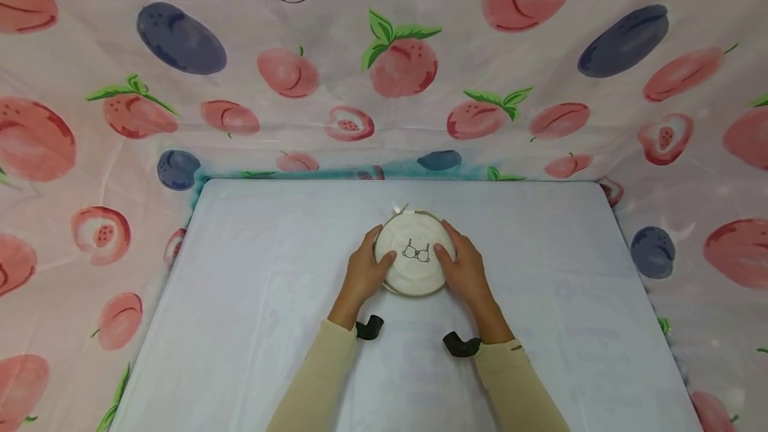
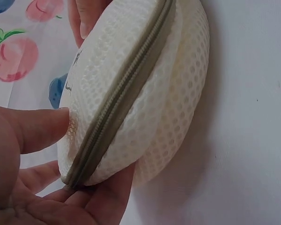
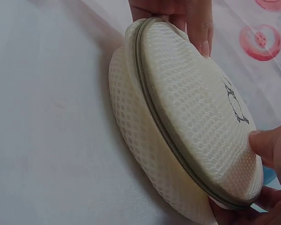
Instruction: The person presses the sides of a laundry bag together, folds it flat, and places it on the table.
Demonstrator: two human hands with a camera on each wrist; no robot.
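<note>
Between both hands is a round cream mesh bra wash bag (image 1: 414, 275), with a bra outline printed on its top and an olive zipper (image 2: 124, 86) running round its edge. My left hand (image 1: 367, 267) grips its left side, thumb on the top panel and fingers curled under the rim. On the opposite side my right hand (image 1: 468, 272) holds it the same way, its thumb (image 3: 267, 143) pressing the mesh. The zipper looks closed along the stretch that shows in both wrist views. Whatever lies inside the bag is hidden.
A white-covered table (image 1: 270, 352) lies beneath the bag. Around its back and sides hangs a curtain (image 1: 360, 32) printed with peaches and dark blue fruit. Black wrist straps or mounts (image 1: 462, 344) stick out beside the sleeves (image 1: 318, 379).
</note>
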